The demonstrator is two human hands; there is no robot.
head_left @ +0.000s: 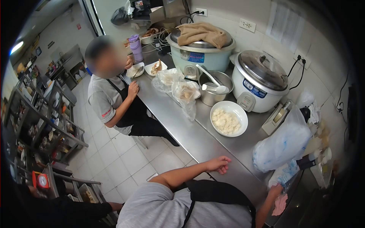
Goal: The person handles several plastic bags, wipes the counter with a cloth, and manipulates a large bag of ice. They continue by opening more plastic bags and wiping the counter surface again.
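Blue-and-white plastic makes up the packet [286, 174] lying at the right side of the tabletop [205, 146], its near end touched by the right hand [275, 190]; how far those fingers close on it I cannot tell. A pink cloth [280, 205] lies just beside that hand. The left hand [219, 165], loosely bent and holding nothing, is above the tabletop's near edge. Right beyond the packet stands a bulky plastic bag [282, 140]. Farther out are a white bowl [243, 114] of rice [226, 121], a metal pot [211, 99] and two rice cookers, with another person [114, 93] seated at the far left.
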